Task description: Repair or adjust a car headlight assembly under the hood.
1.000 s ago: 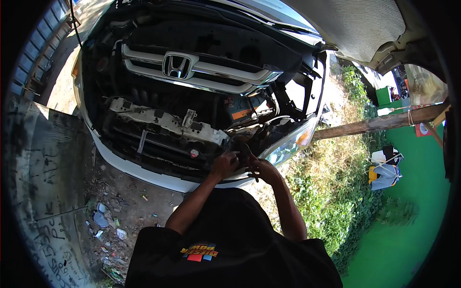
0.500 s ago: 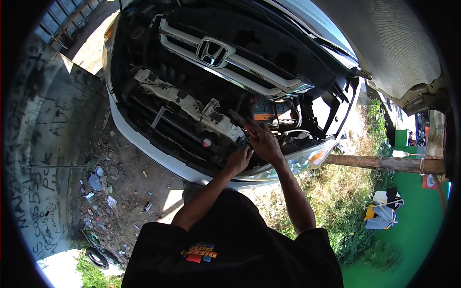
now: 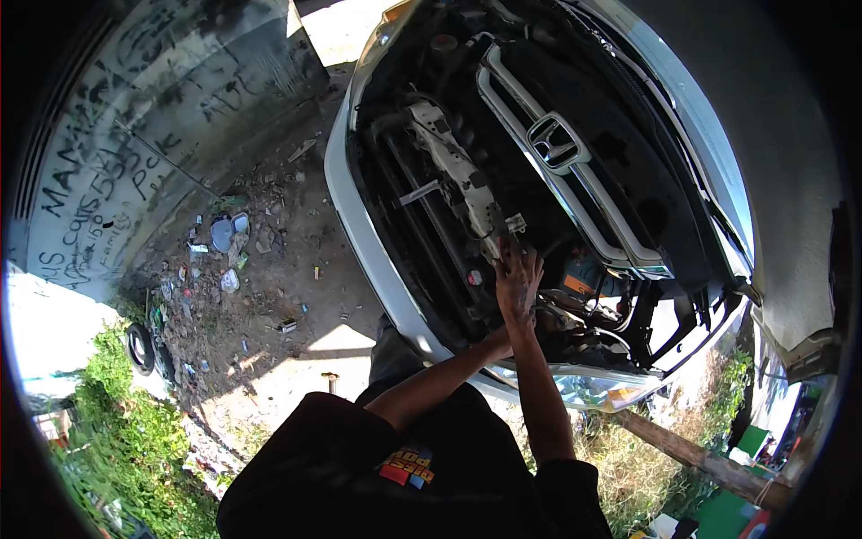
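Dirt ground (image 3: 301,269), part sunlit, part shaded and strewn with litter, runs on the left up to a grey wall (image 3: 224,81) carrying black handwritten lettering. The white car (image 3: 357,216) stands before the person, its engine bay uncovered beside the raised hood (image 3: 799,171); its curved bumper edge leaves a strip of ground between it and the wall. The person's black shirt (image 3: 485,449) bears a multicoloured lettered print. A chrome-trimmed grille (image 3: 575,193) with a maker's emblem lies slantwise over the bay. Nearer the bumper runs a pale crossbar (image 3: 455,171), a dark gap between it and the grille. The right hand (image 3: 518,283) is over the crossbar's lower end, back upward, fingers extended and slightly parted; whether it grips anything I cannot tell. The left hand (image 3: 499,344) is mostly hidden behind the right forearm, its state unclear. Right of them sits a battery (image 3: 584,268) with an orange label.
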